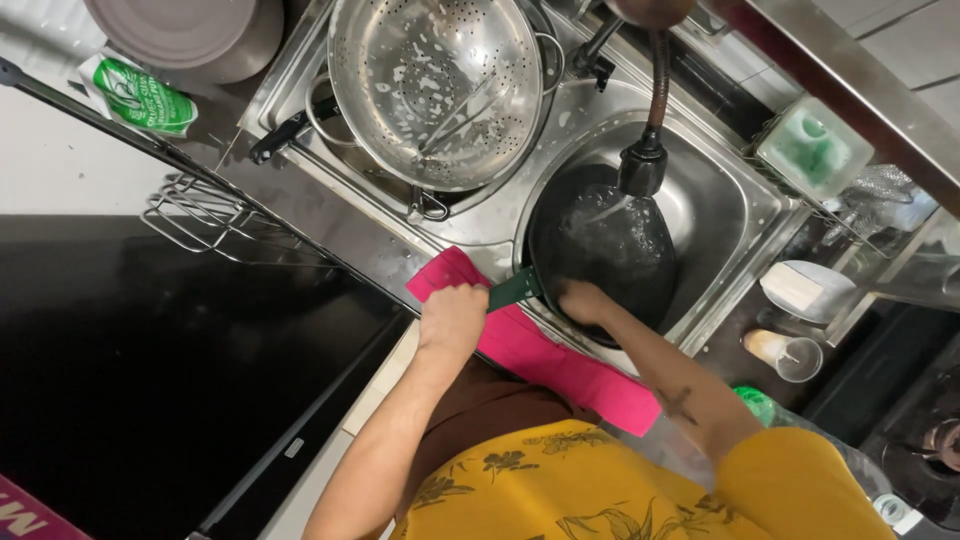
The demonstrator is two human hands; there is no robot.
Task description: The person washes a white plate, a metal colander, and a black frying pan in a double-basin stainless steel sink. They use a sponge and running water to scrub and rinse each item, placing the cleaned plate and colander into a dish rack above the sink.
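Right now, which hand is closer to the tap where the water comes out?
Right. The right hand is inside the black pan, near the tap. The left hand grips the pan's green handle, farther away.

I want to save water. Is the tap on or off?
On: water pours from the tap into the pan.

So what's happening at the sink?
A person is washing a black frying pan in the sink. Their left hand grips the pan's green handle, and their right hand is inside the pan, rubbing it. Water runs from the tap into the pan. A pink cloth lies over the sink's edge, and a metal colander sits in the other basin.
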